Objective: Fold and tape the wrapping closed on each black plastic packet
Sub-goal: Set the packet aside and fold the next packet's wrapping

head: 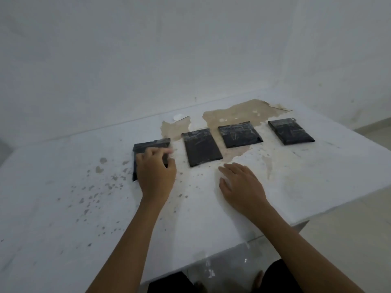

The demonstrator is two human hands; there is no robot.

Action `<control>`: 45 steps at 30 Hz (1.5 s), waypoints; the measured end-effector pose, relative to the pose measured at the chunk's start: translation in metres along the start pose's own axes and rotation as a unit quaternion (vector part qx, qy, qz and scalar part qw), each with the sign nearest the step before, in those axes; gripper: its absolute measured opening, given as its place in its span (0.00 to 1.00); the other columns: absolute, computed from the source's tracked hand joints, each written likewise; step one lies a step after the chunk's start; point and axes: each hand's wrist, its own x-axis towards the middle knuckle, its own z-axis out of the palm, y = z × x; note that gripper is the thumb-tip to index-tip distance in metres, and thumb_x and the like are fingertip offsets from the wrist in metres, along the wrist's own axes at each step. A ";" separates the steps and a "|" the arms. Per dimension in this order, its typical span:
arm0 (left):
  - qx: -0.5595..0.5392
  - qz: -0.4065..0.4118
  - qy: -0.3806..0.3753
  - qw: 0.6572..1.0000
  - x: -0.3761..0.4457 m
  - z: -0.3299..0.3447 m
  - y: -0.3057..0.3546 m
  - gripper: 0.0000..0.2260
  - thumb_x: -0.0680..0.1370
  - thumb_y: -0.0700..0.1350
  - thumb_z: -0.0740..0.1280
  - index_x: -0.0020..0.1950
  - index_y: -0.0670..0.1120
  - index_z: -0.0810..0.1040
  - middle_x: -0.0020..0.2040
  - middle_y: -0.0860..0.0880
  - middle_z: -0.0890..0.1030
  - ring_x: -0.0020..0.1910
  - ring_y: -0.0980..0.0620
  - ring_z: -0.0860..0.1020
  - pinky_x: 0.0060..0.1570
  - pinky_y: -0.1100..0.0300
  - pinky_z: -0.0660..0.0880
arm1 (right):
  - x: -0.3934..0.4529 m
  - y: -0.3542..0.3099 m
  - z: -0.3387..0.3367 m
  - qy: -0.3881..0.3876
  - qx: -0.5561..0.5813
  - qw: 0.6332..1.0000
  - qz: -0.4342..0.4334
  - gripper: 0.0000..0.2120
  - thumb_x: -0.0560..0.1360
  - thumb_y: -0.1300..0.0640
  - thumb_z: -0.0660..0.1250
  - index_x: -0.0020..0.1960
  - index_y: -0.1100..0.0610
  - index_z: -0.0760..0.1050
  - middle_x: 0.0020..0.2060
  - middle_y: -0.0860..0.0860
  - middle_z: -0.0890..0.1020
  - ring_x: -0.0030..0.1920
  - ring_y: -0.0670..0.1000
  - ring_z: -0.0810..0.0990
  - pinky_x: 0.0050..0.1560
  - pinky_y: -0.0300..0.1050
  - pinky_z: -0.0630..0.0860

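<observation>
Your left hand (pixel 155 172) rests on the leftmost packet (pixel 148 148), fingers curled over it (blurred, so the grip is unclear). Your right hand (pixel 240 185) lies flat, fingers spread, on the table (pixel 63 197), near three packets (pixel 202 146) farther right.

Four black packets (pixel 202 148), streaked with glossy clear tape, lie on a white table (pixel 317 166) marked by a tan patch (pixel 243 112) of peeled surface and grey speckles (pixel 99 187); the wall (pixel 190 49) is white.
</observation>
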 end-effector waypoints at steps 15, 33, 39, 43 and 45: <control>0.007 -0.302 -0.172 0.938 0.050 -0.009 -0.066 0.29 0.77 0.68 0.64 0.58 0.42 0.78 0.55 0.44 0.80 0.62 0.38 0.76 0.58 0.50 0.70 | -0.004 -0.038 0.021 -0.023 0.037 0.999 -0.027 0.24 0.84 0.48 0.54 0.78 0.53 0.64 0.78 0.51 0.63 0.80 0.52 0.55 0.80 0.49 0.51; -0.453 -0.245 -0.204 0.833 -0.032 -0.024 0.020 0.25 0.77 0.41 0.75 0.72 0.51 0.73 0.60 0.50 0.83 0.58 0.50 0.83 0.57 0.50 0.82 | 0.009 -0.033 -0.030 0.023 0.478 0.872 0.105 0.26 0.79 0.38 0.62 0.71 0.51 0.72 0.61 0.46 0.79 0.60 0.45 0.78 0.57 0.36 0.75; -0.484 -0.270 -0.279 0.784 -0.048 -0.004 0.073 0.17 0.77 0.50 0.73 0.65 0.51 0.77 0.60 0.48 0.84 0.54 0.51 0.83 0.53 0.54 0.82 | 0.004 -0.020 -0.053 0.039 0.516 0.840 0.161 0.13 0.81 0.41 0.62 0.60 0.47 0.74 0.51 0.45 0.81 0.53 0.46 0.81 0.50 0.39 0.79; -0.442 -0.276 -0.257 0.814 -0.052 0.012 0.101 0.32 0.77 0.65 0.68 0.76 0.49 0.69 0.68 0.53 0.76 0.63 0.51 0.77 0.64 0.54 0.75 | -0.005 -0.011 -0.053 0.061 0.548 0.808 0.208 0.10 0.82 0.46 0.62 0.55 0.50 0.77 0.50 0.50 0.82 0.52 0.49 0.81 0.47 0.42 0.79; -0.451 -0.272 -0.242 0.815 -0.054 0.018 0.111 0.24 0.81 0.61 0.66 0.72 0.50 0.72 0.62 0.57 0.77 0.59 0.55 0.77 0.58 0.62 0.72 | -0.006 -0.008 -0.052 0.084 0.565 0.787 0.233 0.13 0.82 0.46 0.62 0.56 0.53 0.78 0.51 0.54 0.83 0.52 0.53 0.82 0.52 0.50 0.81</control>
